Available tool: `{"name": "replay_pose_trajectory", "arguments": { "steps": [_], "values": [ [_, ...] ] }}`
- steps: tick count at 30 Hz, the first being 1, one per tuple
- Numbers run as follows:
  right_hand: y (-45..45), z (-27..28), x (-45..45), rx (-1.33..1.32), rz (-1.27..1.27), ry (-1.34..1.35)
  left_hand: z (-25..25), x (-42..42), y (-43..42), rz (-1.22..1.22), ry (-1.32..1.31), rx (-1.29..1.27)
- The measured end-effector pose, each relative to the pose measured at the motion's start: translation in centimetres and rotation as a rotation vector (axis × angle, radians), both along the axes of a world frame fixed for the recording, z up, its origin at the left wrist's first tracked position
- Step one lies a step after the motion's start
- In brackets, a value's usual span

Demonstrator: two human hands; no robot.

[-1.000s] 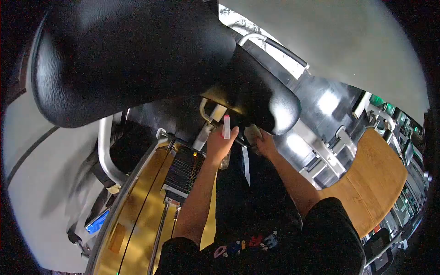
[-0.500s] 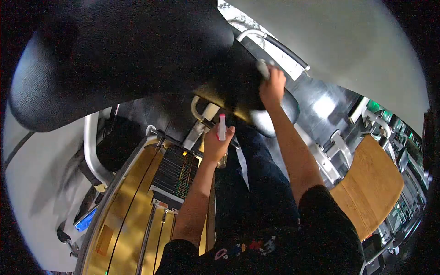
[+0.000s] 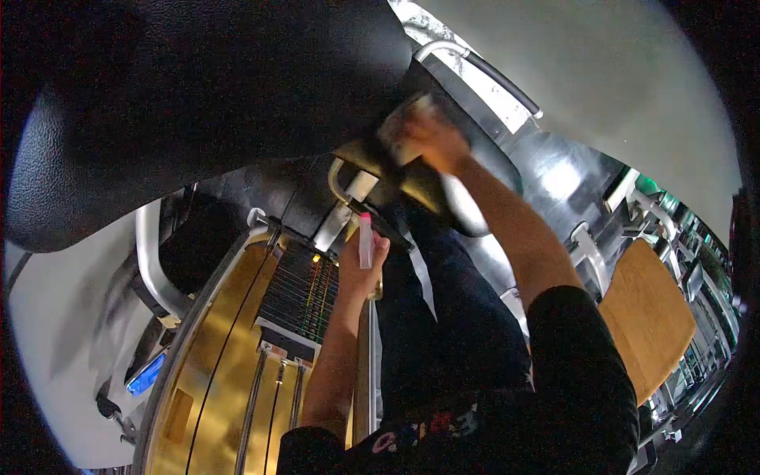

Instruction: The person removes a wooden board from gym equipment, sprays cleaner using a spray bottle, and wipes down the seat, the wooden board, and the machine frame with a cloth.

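My left hand [image 3: 358,269] is closed around a spray bottle with a white and pink spray head [image 3: 366,241]. It is held over my lap, and most of the bottle is hidden by the hand. My right hand [image 3: 435,141], smeared by motion, is on a black padded seat [image 3: 495,154] of an exercise machine. Under its fingers shows a pale, blurred cloth [image 3: 398,131], pressed against the pad. A large black cushion [image 3: 214,103] fills the upper left, close to the camera.
A weight stack [image 3: 297,293] stands inside a yellow-backed frame at lower left. A curved metal handle [image 3: 336,182] rises near my left hand, and a black-gripped bar [image 3: 503,83] lies beyond the seat. At right are a brown board [image 3: 649,317] and more gym machines.
My right hand has swept left across the black pad with the cloth. My left hand, with the spray bottle, has shifted slightly left and down.
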State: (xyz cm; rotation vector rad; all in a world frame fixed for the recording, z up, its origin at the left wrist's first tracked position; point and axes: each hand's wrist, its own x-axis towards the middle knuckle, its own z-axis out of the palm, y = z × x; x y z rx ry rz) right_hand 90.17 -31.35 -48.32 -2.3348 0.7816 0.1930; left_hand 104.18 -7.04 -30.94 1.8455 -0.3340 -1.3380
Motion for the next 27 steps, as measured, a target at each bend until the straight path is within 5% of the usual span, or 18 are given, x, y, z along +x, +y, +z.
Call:
{"name": "replay_pose_trajectory", "arguments": {
  "steps": [1, 2, 5, 9, 11, 13, 16, 17, 19, 22, 26, 27],
  "values": [
    [-2.9, 4.8, 0.0, -0.372, 0.135, 0.019, 0.0, 0.3, 0.1, 0.011, 0.004, -0.007],
    [-4.2, 5.9, -0.8, -0.253, -0.126, 0.096, 0.0, 0.5, 0.2, 0.023, 0.007, -0.012],
    [-6.1, 5.3, 0.8, -0.393, -0.282, 0.229, -0.9, 0.6, 0.5, -0.016, 0.015, -0.034],
    [-0.4, 4.1, 7.5, -0.613, -0.429, 0.004, -0.2, 0.2, 0.0, -0.103, -0.047, -0.015],
    [2.3, 8.2, 12.4, -0.376, -0.043, 0.523, -0.1, -0.3, -0.1, -0.039, -0.052, -0.076],
    [5.8, 3.9, 13.3, -0.243, -0.054, -0.065, 0.3, -0.2, 0.0, -0.073, -0.064, -0.12],
    [4.8, 3.4, 15.1, -0.229, -0.1, -0.395, 1.3, 0.0, -0.3, -0.027, -0.016, -0.155],
    [3.9, 3.4, 14.6, -0.229, -0.107, -0.39, 0.8, -0.3, -0.1, -0.033, -0.01, -0.154],
    [2.0, 4.2, 12.9, -0.225, 0.314, -0.199, 0.3, -1.1, 0.4, 0.128, 0.053, -0.141],
    [-1.4, 7.9, 10.4, -0.153, 0.609, 0.05, 0.1, -1.1, 0.5, 0.027, -0.024, -0.116],
    [-4.7, 3.8, 5.7, -0.471, 0.581, -0.094, 1.8, -0.7, -0.3, -0.124, -0.091, -0.126],
    [-6.4, 4.7, 5.3, -0.469, 0.445, 0.059, 1.7, -0.8, -0.4, -0.122, -0.091, -0.128]
  ]
}}
